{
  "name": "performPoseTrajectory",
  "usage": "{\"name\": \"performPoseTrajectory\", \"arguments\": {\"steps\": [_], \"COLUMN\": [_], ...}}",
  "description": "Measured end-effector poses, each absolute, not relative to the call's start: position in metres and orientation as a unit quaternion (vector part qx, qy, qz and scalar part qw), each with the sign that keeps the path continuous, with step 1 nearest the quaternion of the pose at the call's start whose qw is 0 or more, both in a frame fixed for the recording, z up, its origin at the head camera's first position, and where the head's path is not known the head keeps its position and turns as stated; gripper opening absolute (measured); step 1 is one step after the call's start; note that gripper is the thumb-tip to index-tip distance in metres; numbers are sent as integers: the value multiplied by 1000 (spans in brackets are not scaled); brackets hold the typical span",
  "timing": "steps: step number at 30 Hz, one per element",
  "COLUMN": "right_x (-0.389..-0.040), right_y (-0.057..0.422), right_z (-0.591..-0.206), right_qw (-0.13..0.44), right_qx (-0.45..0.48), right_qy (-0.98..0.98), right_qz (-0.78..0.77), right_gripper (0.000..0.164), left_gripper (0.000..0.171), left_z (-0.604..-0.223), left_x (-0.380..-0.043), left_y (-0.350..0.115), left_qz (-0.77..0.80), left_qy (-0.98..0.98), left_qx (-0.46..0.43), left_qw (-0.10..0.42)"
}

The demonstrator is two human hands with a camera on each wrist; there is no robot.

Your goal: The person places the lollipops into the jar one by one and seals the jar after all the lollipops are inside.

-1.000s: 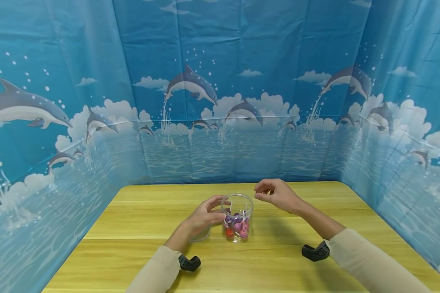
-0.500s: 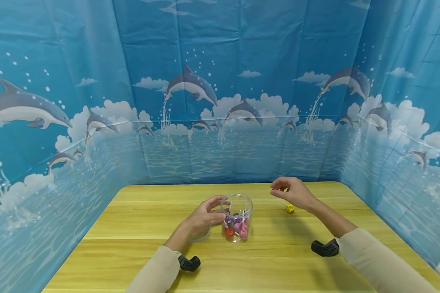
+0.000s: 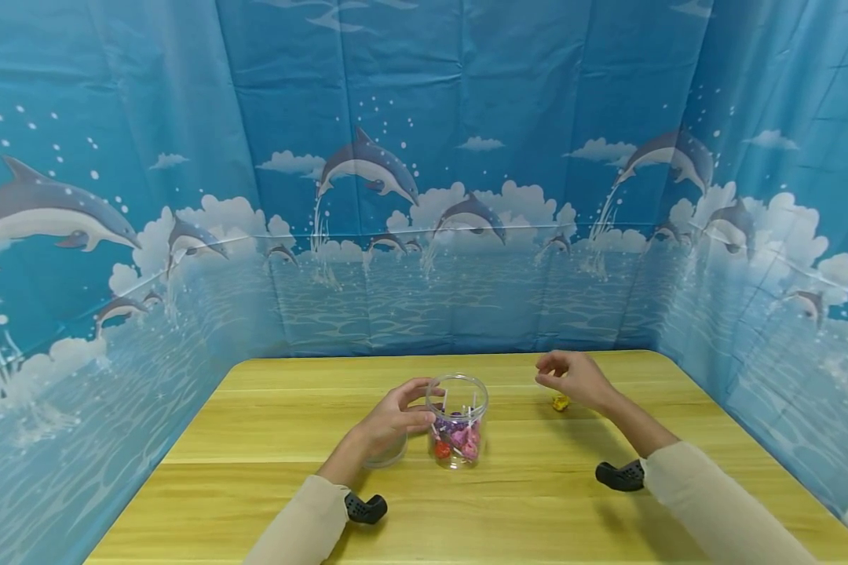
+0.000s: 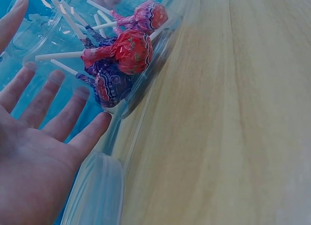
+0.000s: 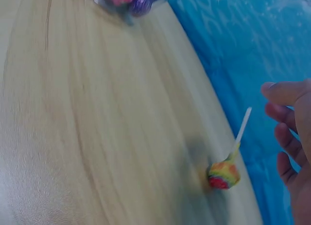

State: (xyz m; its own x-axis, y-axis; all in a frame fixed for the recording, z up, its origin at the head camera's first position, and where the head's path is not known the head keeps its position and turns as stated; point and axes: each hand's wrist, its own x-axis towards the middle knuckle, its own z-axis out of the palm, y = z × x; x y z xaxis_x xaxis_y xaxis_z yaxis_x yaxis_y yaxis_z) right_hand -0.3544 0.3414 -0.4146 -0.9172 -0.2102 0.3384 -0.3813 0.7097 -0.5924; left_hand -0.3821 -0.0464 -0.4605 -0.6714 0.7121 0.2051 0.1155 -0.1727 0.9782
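Observation:
A clear round jar stands on the table, with several wrapped lollipops inside, red, pink and purple, white sticks pointing up. My left hand rests against the jar's left side, its fingers spread and fairly straight in the left wrist view. To the right, a yellow and red lollipop is on the table with its white stick tilted upward. My right hand hovers above and behind that lollipop, fingers loosely bent. In the right wrist view a gap shows between its fingertips and the stick.
A clear round lid lies left of the jar, partly under my left wrist. The light wooden table ends at a blue dolphin-print curtain behind and at both sides.
My right hand has moved right, away from the jar, and dipped slightly. The yellow lollipop, not visible at first, has come into view. My left hand and the jar have stayed put.

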Motion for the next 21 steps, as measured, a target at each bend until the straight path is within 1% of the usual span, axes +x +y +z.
{"name": "performPoseTrajectory", "arguments": {"steps": [8,16,21], "right_x": [-365,-368,-367], "right_y": [346,341,341], "right_z": [-437,-448,-447], "right_qw": [120,132,129], "right_qx": [145,155,146], "right_qy": [-919,-923,-926], "right_qz": [347,326,322], "right_gripper": [25,17,17], "left_gripper": [71,72,72], "left_z": [-461,-460,-460], "left_x": [-382,-382,-383], "left_y": [-47,-46,-47], "left_qz": [687,688,690], "left_qy": [604,602,599], "left_qx": [339,340,342], "left_qw": [219,220,220]}}
